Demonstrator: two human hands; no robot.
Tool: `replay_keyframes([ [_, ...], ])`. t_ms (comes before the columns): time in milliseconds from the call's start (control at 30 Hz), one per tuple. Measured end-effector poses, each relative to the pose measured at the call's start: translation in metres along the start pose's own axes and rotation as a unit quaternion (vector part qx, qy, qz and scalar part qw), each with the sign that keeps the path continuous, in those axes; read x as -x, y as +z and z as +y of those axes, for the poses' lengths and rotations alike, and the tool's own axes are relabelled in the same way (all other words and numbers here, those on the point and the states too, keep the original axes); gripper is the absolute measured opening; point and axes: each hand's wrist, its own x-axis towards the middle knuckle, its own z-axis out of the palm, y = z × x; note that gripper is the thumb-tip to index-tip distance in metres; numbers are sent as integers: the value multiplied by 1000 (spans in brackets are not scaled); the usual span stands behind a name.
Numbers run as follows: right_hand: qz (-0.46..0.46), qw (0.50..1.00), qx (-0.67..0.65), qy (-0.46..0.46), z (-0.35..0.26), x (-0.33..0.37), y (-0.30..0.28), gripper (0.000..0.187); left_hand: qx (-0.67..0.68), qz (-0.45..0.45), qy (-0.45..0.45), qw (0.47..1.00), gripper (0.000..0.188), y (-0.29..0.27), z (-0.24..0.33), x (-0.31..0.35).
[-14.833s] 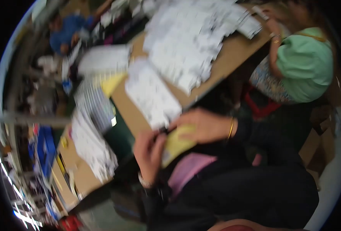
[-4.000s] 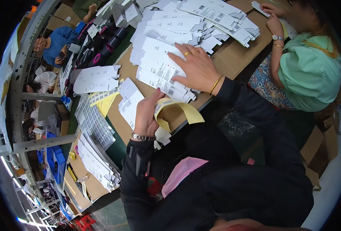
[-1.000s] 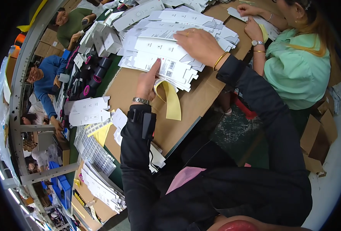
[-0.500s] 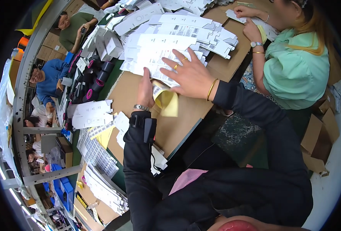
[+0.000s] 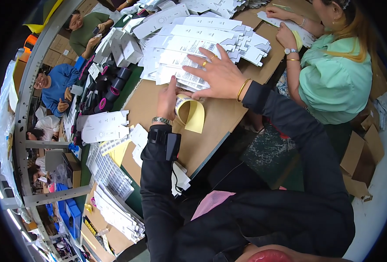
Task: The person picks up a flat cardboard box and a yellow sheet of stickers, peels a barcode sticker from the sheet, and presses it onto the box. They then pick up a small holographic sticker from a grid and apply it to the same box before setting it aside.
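Note:
My right hand [image 5: 222, 76] lies flat, fingers spread, on a fanned stack of white flat-folded cartons [image 5: 191, 32]. Printed panels and labels show around its fingers. Close beside it, at the stack's near edge, my left hand [image 5: 167, 102] has its thumb up and its fingers curled behind a yellow-backed label sheet [image 5: 195, 118]. That sheet bends into a loop, and its free end hangs over the brown cardboard tabletop [image 5: 202, 146]. Part of the left fingers is hidden behind the sheet and the cartons.
Black cylindrical items with pink rings [image 5: 110, 96] and white boxes [image 5: 130, 50] stand at the left. More flat cartons [image 5: 104, 126] and label sheets [image 5: 110, 172] lie nearer me. A co-worker in a green top [image 5: 333, 83] sits at right. An open cardboard box [image 5: 361, 153] stands lower right.
My right hand has shifted slightly right and down over the cartons, uncovering more print. My left hand stays near the stack's edge, while the yellow sheet's loop has opened wider.

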Motion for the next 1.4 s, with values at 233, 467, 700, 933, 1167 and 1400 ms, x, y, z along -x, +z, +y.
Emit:
replay_keyframes([
  [233,-44,996,81,-16,-9,0,5,74,-25,5,-10,1000,60,7,14,24],
  [467,-1,998,60,9,2,-7,15,67,-11,16,8,1000,61,2,20,47],
  [700,21,972,-234,26,-42,9,-32,55,-91,-28,80,992,48,13,57,144],
  [933,-137,610,-780,38,-117,51,-60,42,-96,-11,216,971,36,0,63,241],
  [1167,-128,728,-673,7,-156,74,-68,46,-188,85,239,949,30,-39,3,295],
  [1400,17,871,-482,-93,-205,88,-63,41,-104,71,123,984,22,-58,-45,342],
])
